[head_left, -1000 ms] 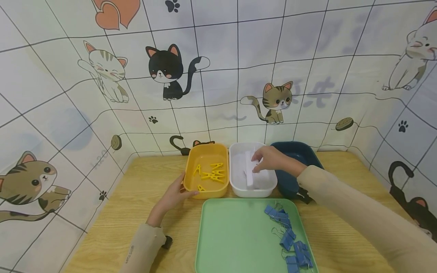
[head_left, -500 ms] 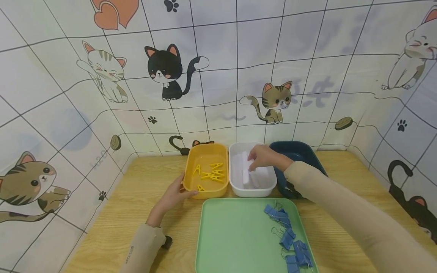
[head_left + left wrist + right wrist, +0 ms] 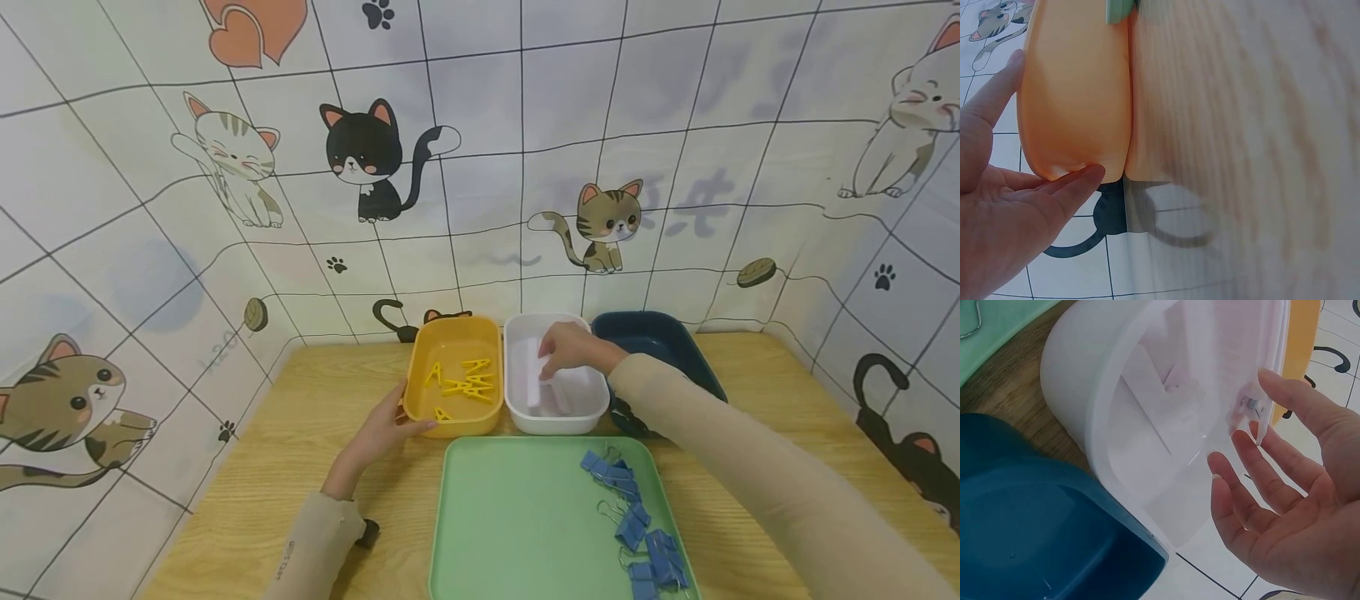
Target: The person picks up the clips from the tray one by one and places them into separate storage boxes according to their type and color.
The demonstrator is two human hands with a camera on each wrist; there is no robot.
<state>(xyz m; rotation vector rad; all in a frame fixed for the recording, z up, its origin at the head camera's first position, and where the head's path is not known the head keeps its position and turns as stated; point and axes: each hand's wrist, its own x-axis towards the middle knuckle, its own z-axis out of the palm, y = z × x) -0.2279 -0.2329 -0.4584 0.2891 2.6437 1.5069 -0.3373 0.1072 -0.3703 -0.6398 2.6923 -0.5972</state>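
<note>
My left hand holds the near left corner of a yellow bin, thumb along the front and fingers on the outer side. Several small yellow clothespins lie in that bin. Over the white bin, my right hand pinches a white spring clip between thumb and fingers. Its metal coil shows in the right wrist view, and in the head view its long white bar stretches below the fingertips. Another white clip lies lower in the white bin, partly hidden.
A dark blue bin stands right of the white one, partly behind the right forearm. In front, a green tray bears several blue binder clips along its right side. A wall printed with cats rises behind the wooden table.
My right hand has shifted a little left inside the white bin, the long white bar with it, uncovering another white clip. My left hand has stayed on the yellow bin.
</note>
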